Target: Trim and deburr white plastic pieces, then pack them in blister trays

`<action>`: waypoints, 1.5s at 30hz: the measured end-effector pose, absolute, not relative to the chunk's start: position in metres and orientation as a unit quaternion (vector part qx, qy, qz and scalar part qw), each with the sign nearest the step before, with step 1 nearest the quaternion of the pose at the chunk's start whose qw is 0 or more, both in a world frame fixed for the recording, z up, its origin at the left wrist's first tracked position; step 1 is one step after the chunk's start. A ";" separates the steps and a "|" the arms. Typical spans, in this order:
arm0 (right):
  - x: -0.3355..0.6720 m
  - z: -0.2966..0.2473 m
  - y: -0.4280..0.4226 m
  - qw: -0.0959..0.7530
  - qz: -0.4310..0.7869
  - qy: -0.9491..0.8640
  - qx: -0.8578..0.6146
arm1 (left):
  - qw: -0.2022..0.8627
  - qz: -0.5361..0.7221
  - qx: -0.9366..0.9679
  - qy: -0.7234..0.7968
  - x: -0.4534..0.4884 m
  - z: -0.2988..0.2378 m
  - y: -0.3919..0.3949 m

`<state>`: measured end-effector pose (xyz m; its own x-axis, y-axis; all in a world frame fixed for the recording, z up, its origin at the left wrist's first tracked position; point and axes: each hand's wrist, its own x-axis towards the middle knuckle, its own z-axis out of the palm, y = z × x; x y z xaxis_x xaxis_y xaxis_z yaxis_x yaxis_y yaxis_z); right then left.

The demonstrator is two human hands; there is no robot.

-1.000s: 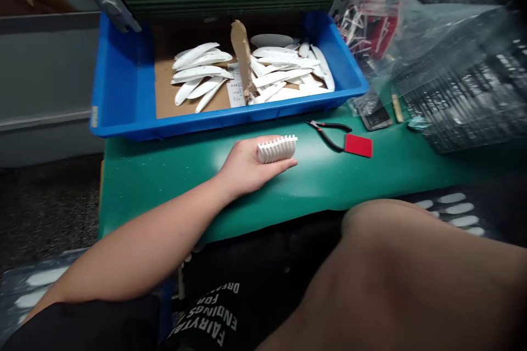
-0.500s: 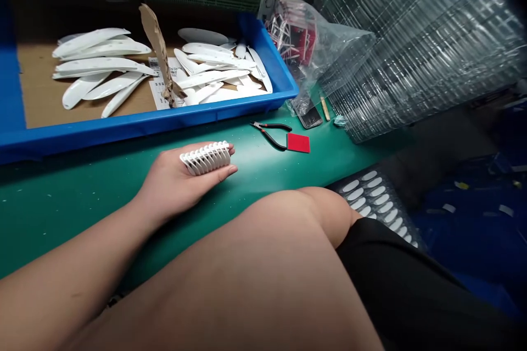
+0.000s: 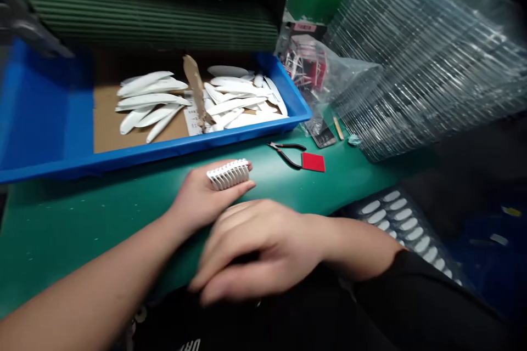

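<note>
My left hand [image 3: 200, 192] is closed around a row of thin white plastic pieces [image 3: 228, 174], stacked side by side like ribs, just above the green table [image 3: 123, 203]. Lower and nearer to me, my right hand [image 3: 257, 247] is apart from the stack, its fingers bent downward with the thumb beneath them. Motion blurs those fingers, and whether anything is between the tips I cannot tell. To the right of the stack lie cutting pliers [image 3: 288, 156] with black handles, touching a small red block [image 3: 313, 162].
A blue bin [image 3: 164, 159] behind holds long white plastic parts [image 3: 152, 98] on cardboard [image 3: 105, 120]. At right are a phone [image 3: 323, 134], a plastic bag [image 3: 341, 74], tall stacked clear trays [image 3: 432, 60] and a tray of white ovals [image 3: 401, 225]. Above hangs a green ribbed conveyor belt [image 3: 156, 22].
My right hand has come down into view, where before only the bent arm showed close up. The view has shifted, so the scene sits lower and further right. My left hand still holds the stack.
</note>
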<state>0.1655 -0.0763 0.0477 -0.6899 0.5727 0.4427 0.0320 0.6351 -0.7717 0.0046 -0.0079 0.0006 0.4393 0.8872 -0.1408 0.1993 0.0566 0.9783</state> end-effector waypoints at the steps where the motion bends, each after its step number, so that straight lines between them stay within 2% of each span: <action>1: 0.181 0.044 -0.077 0.389 0.395 -0.804 -0.216 | 0.583 0.302 0.619 0.430 0.004 0.000 -0.007; 3: 0.223 0.035 -0.083 0.418 0.329 -0.754 -0.387 | 0.590 0.309 0.616 0.422 0.003 -0.002 -0.007; 5: 0.271 0.024 -0.089 0.401 0.181 -0.691 -0.573 | 0.600 0.305 0.607 0.423 0.003 -0.003 -0.008; 7: 0.314 0.012 -0.091 0.316 0.096 -0.666 -0.669 | 0.611 0.294 0.598 0.428 0.003 -0.004 -0.008; 10: 0.353 -0.003 -0.087 0.180 0.108 -0.655 -0.726 | 0.622 0.276 0.588 0.436 0.004 -0.004 -0.007; 13: 0.366 -0.013 -0.085 0.127 0.134 -0.658 -0.731 | 0.638 0.278 0.571 0.436 0.004 -0.005 -0.004; 16: 0.370 -0.010 -0.086 0.118 0.127 -0.661 -0.731 | 0.649 0.294 0.558 0.425 0.003 -0.009 -0.003; 19: 0.369 0.008 -0.087 0.109 0.185 -0.669 -0.711 | 0.672 0.297 0.536 0.417 0.003 -0.009 -0.002; 21: 0.361 0.029 -0.083 0.137 0.238 -0.678 -0.682 | 0.692 0.294 0.514 0.413 0.003 -0.007 -0.002; 25: 0.316 0.077 -0.061 0.279 0.313 -0.674 -0.608 | 0.738 0.283 0.472 0.390 0.003 0.002 -0.004; 28: 0.266 0.098 -0.031 0.301 0.380 -0.702 -0.522 | 0.775 0.241 0.450 0.374 0.002 0.008 -0.007; 32: 0.219 0.088 0.007 0.210 0.398 -0.789 -0.419 | 0.837 0.146 0.398 0.347 -0.001 0.011 -0.009; 35: 0.212 0.065 0.018 0.195 0.407 -0.800 -0.396 | 0.848 0.107 0.388 0.346 -0.002 0.010 -0.007; 38: 0.222 0.049 0.020 0.242 0.393 -0.773 -0.435 | 0.827 0.085 0.416 0.369 -0.002 0.011 -0.005; 41: 0.233 0.046 0.019 0.364 0.313 -0.707 -0.519 | 0.804 0.060 0.457 0.376 -0.001 0.015 -0.004; 43: 0.235 0.047 0.018 0.402 0.368 -0.663 -0.513 | 0.784 0.053 0.481 0.389 -0.002 0.017 -0.004; 45: 0.233 0.047 0.015 0.348 0.482 -0.657 -0.464 | 0.763 0.054 0.499 0.407 -0.001 0.018 -0.004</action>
<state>0.2330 0.0151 0.0466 -0.3278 0.9447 0.0095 0.2749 0.1050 -0.9557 -0.0014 -0.0043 0.0181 0.6623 0.4889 -0.5678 0.3236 0.4969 0.8052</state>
